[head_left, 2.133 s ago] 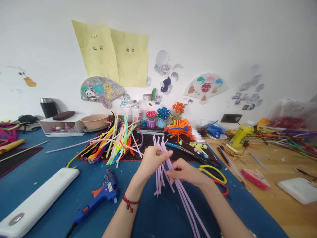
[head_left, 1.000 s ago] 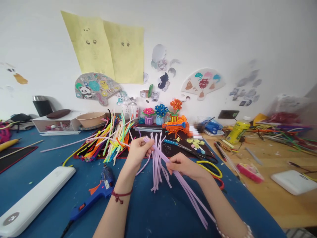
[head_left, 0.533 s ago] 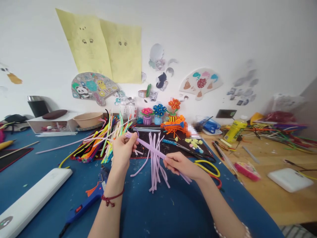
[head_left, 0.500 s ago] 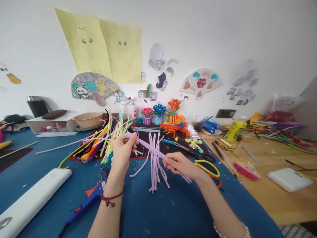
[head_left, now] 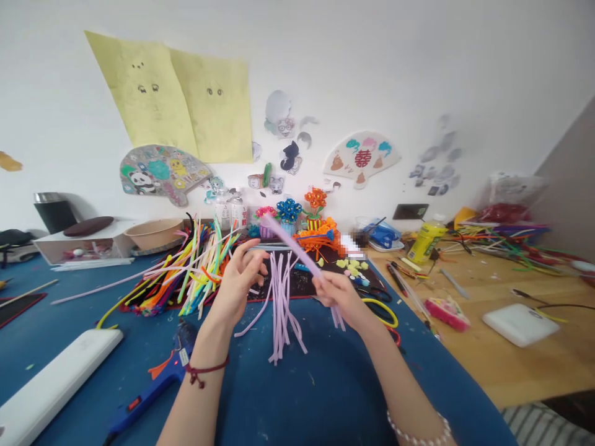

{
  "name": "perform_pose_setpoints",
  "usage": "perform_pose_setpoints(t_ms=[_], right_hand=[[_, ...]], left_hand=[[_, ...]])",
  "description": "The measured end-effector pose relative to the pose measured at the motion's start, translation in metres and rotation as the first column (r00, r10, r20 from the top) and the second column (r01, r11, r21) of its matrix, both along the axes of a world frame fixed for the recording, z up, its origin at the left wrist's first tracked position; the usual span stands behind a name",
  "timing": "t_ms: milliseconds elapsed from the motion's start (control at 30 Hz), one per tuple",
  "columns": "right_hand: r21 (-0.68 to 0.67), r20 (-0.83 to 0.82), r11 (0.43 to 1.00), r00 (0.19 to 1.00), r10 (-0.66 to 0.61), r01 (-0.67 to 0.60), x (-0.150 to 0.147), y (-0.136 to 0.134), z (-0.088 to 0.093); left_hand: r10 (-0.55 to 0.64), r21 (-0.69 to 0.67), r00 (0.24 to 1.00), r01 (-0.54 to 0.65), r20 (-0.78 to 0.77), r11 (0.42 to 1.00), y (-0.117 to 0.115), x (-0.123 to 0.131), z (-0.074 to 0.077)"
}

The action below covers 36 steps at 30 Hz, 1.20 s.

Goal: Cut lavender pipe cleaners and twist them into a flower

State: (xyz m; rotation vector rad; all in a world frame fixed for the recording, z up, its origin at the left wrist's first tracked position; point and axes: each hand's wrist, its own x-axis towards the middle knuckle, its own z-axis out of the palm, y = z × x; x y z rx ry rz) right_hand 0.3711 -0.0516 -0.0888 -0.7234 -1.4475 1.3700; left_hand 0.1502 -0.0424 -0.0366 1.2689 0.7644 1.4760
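Lilac fuzzy-stem bundle (head_left: pixel 292 244), blurred, held above blue-topped bench (head_left: pixel 316 396); middle hidden inside clasping right hand (head_left: pixel 341 298). Long axis slanting, far end pointing up-left. Left hand (head_left: pixel 236 286) empty, fingers loosely bent.

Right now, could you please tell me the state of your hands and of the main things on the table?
Left hand: open, fingers parted, nothing visible in it
Right hand: closed around the held lilac stems
Held lilac stems: bunched together, slanting
Loose lilac stems: spread out, lying down
Glue gun: lying down, small red light showing
Yellow bottle: standing, cap on
Black flask: standing, lid on
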Motion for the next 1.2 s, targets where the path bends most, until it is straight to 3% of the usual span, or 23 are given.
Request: perform_pose_setpoints(t_ms=[100,200,333,567,833,1200], right_hand=[[0.022,-0.09,0.999,0.995,-0.032,0.034,0.007,-0.001,0.002],[0.016,0.0,0.999,0.999,0.041,-0.041,0.003,-0.005,0.003],[0.016,0.092,0.993,0.989,0.112,-0.114,-0.007,-0.01,0.001],[-0.002,0.143,0.992,0.982,0.122,-0.123,-0.011,-0.009,-0.003],[-0.054,0.082,0.988,0.986,0.147,-0.143,-0.015,-0.01,0.0],[-0.037,0.172,0.995,0.98,0.101,-0.096,-0.014,-0.009,0.002]], left_hand=[[-0.065,0.025,0.981,0.071,-0.18,0.997,-0.005,0.019,-0.004],[-0.101,0.041,0.963,0.114,-0.25,0.993,-0.009,0.042,-0.012],[-0.023,0.003,0.951,0.025,-0.309,1.0,-0.011,0.06,-0.023],[0.071,0.026,0.914,-0.067,-0.399,0.997,-0.008,0.054,-0.034],[0.141,0.041,0.903,-0.136,-0.406,0.99,-0.008,0.049,-0.034],[0.163,0.029,0.905,-0.165,-0.393,0.986,-0.007,0.048,-0.035]])
